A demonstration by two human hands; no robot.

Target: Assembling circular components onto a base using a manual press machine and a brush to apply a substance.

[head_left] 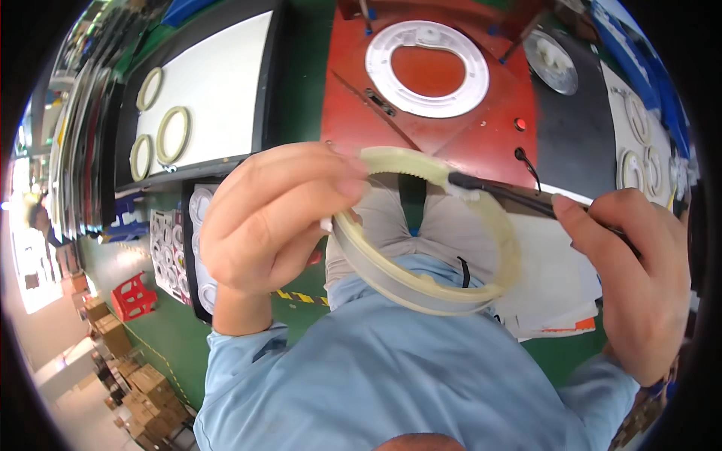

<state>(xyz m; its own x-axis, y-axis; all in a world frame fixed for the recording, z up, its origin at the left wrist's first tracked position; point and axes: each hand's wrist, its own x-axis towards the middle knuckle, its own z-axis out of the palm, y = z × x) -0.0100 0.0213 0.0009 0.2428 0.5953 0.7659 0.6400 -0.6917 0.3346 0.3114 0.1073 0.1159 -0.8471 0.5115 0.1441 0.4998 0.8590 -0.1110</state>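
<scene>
So the person's left hand [263, 218] is coming in from the lower left with the wrist bending up and the back of the hand facing out to the left. The fingers are curling over to the right, half closed, and they're gripping the left side of a pale yellowish ring [410, 292]. I can't really tell where that thumb is sitting.

The ring is hanging in midair over the person's lap, just off the near edge of the red desk [466, 146], and it's tilting so the inside of its far wall is showing.

The right hand [639, 263] is rising from the lower right, off past the desk's right edge, with the forearm standing almost upright. Its thumb is reaching left and the fingers are bending, nearly closed, around a thin black stick or cord [519, 198]. The thicker end of that is meeting the ring's far right side; can't tell if it's attached or only touching.

Elsewhere, a big white ring plate [376, 71] is lying toward the desk's far edge, a red button [520, 124] is sitting near its right edge, and three similar rings [173, 135] are resting along the left edge of a white board [226, 83].
</scene>
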